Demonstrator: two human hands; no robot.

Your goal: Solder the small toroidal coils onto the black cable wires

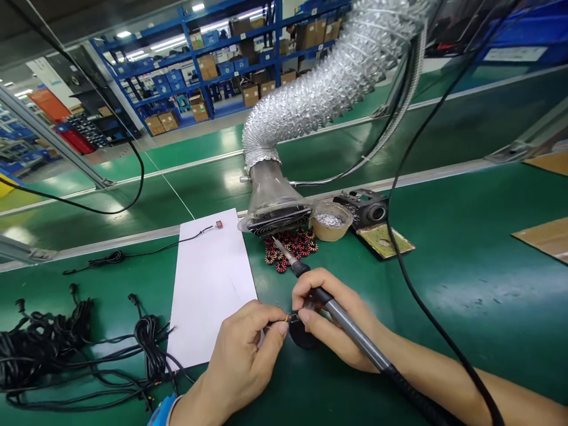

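Observation:
My right hand (331,322) is closed around a soldering iron (350,328), whose tip points away toward a pile of small red and black coil rings (290,247). The same hand's thumb and forefinger also pinch a small black round part (302,337). My left hand (248,355) is closed in a pinch on a thin wire end (277,323) that meets the black part between the two hands. Both hands rest low over the green mat, just right of a white paper sheet (210,284).
A silver flexible fume duct with a clear hood (277,204) hangs over the coil rings. Beside it stand a tub of metal shavings (331,220) and an iron stand (370,208). Bundles of black cables (53,349) lie at the left. One wired part (217,225) rests on the paper's top.

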